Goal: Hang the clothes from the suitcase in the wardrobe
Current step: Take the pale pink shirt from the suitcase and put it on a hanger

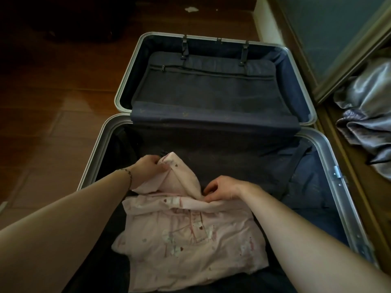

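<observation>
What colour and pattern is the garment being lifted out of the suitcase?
Pale pink with small scattered prints, some white, some darker pink; the garment shows best in the head view.

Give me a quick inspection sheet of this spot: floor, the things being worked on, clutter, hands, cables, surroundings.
Surface: brown tiled floor, a pale scrap on it at the far edge.
Job's things: open suitcase lying flat, dark lining; one pink patterned garment in the near half; far half shows only a zipped divider.
Clutter: grey satin cloth bunched to the right of the case.
Hands: left hand holds the garment's raised corner; right hand pinches its upper edge.
Cables: nothing seen.
Surroundings: wooden frame with a glass panel on the right; no hangers seen.
</observation>
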Tool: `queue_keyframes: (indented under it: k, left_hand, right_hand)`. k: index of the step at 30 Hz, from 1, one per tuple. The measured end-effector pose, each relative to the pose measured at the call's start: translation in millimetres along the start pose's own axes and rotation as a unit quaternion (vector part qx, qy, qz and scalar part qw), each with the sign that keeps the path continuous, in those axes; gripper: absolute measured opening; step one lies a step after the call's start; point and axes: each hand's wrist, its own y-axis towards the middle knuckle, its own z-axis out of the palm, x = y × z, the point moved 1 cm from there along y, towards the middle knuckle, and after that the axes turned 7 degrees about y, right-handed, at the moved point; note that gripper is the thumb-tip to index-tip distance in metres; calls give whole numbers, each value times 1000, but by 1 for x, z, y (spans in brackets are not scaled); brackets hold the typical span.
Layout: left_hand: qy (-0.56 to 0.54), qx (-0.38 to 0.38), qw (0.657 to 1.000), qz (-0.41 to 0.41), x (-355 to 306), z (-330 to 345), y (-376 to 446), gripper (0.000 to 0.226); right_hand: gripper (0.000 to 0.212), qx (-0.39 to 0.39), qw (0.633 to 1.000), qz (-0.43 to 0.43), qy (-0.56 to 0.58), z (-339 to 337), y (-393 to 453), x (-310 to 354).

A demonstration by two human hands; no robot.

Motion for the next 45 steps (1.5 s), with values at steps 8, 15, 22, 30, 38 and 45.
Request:
queue_keyframes:
  k: [8, 15, 22, 30, 38, 45]
  left_hand:
    - [-68, -53, 994, 62, -17, -4, -17, 14]
    - [-58, -69, 991, 98, -19, -10, -38, 23]
    - [-126, -86, 980, 129, -31, -22, -52, 25]
    - [-261, -122, 945, 157, -52, -28, -57, 25]
    - [-303, 60, 951, 9, -33, -5, -48, 96]
    - [-226, -29, 964, 138, -36, -21, -43, 29]
  right_hand:
    - [65, -28, 1000, 6, 9, -2, -9, 0]
    - [86, 9, 992, 63, -109, 5, -22, 5]
    - [71, 29, 988, 93, -120, 11, -36, 24]
    - [75, -8, 992, 88, 89, -8, -55, 14]
    - [40, -94, 995, -2, 33, -41, -87, 48]
    - [30, -147, 973, -159, -83, -67, -105, 85]
